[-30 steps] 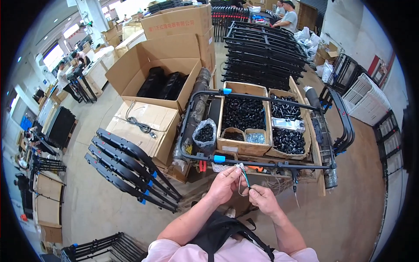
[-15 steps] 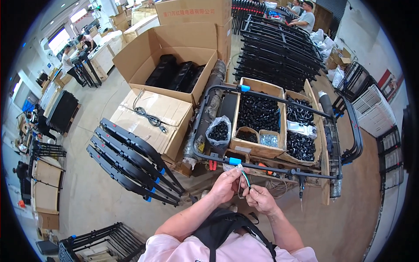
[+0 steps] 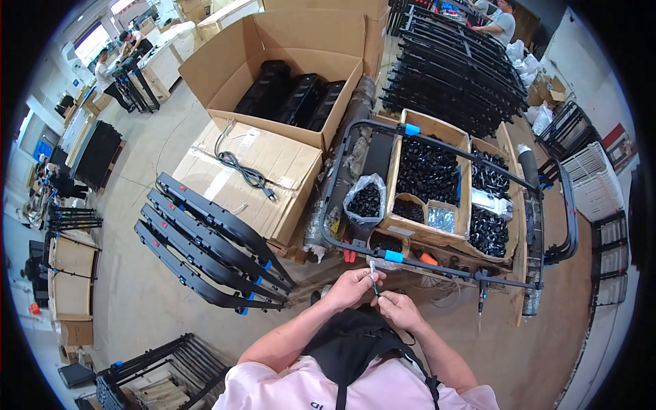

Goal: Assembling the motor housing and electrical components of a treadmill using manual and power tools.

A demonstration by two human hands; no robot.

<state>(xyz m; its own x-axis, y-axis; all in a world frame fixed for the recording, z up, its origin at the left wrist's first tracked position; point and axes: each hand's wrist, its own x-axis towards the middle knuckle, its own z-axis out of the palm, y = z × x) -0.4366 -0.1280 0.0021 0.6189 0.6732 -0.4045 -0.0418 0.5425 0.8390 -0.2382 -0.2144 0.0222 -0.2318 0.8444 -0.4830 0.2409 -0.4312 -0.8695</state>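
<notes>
My left hand (image 3: 353,285) pinches a thin cable whose pale end (image 3: 372,265) sticks up past the fingertips. A green and dark length of this cable (image 3: 376,290) runs down to my right hand (image 3: 400,309), whose fingers are closed on its lower part. Both hands are close together in front of my body. Just beyond them passes the near bar of a black tubular frame (image 3: 437,268), with a blue sleeve (image 3: 393,256) on it. The fingers hide most of the cable, and its tip is too small to make out.
Beneath the frame stand wooden bins of small black parts (image 3: 429,167) and a plastic bag of them (image 3: 365,199). At left, curved black frames (image 3: 205,239) lean near a carton (image 3: 287,160) with a coiled power cord (image 3: 240,171). Other people work farther back.
My view has shifted, so the bench and cartons sit farther right and larger. Both hands have come lower, nearer my body, still holding the cable; less of its green part shows between them.
</notes>
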